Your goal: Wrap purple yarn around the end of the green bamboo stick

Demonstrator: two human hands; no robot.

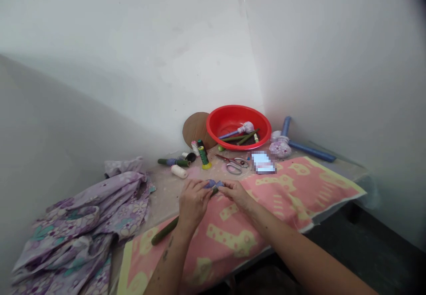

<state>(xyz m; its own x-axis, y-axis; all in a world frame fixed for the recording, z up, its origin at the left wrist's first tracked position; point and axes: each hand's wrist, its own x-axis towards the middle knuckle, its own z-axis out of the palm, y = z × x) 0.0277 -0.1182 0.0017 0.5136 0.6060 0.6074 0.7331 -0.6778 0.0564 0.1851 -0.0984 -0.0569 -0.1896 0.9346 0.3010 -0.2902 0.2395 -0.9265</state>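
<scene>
My left hand (195, 202) grips a green rod (164, 231) that runs from under the palm down toward the lower left. The rod's other end shows between my hands, where a bit of purple patterned cloth (213, 184) is wrapped around it. My right hand (234, 193) pinches that cloth with its fingertips, close against my left fingers. Part of the rod and cloth is hidden by my fingers. Both forearms rest above a pink and yellow towel (282, 197).
A red plastic basin (238, 108) holds green rods and a cloth-tipped rod. Thread spools (203, 157) and steel scissors (233, 164) lie on the table (163, 193). Purple floral fabric (100, 224) is heaped at left. Blue rods (311, 151) lie at right, against the wall (349, 64).
</scene>
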